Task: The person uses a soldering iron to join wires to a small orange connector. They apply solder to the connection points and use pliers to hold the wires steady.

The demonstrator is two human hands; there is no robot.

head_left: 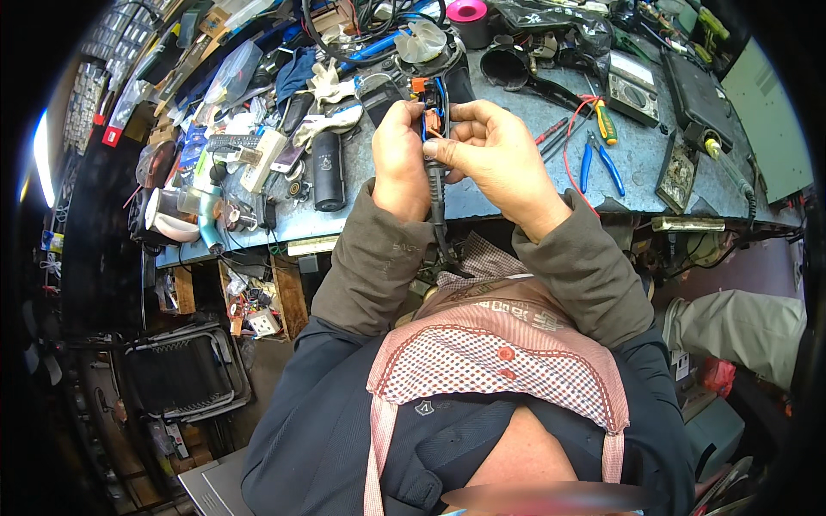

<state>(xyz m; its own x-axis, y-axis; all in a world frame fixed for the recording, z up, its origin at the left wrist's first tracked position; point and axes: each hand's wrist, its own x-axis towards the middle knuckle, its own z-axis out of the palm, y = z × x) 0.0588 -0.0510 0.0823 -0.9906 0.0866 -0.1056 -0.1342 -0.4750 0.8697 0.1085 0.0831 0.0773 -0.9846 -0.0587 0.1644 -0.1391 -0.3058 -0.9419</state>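
Note:
Over the near edge of the bench, my left hand [400,159] is closed around the side of an opened black tool handle [444,89]. Blue wires and an orange part [431,122] show inside it. My right hand [499,155] has its thumb and fingers closed on the handle's lower end, beside the orange part; exactly what the fingertips pinch is hidden. A black power cord [438,202] with a ribbed sleeve runs from the handle down toward my apron. Beyond my hands lies the black tool body, with a pale fan [421,41] next to it.
Blue-handled pliers [601,165], a yellow-green screwdriver [606,123] and a multimeter [632,93] with red and black leads lie to the right. At left stand a black cylinder [328,172] and a white mug [168,215] amid clutter. A soldering iron [727,163] rests far right.

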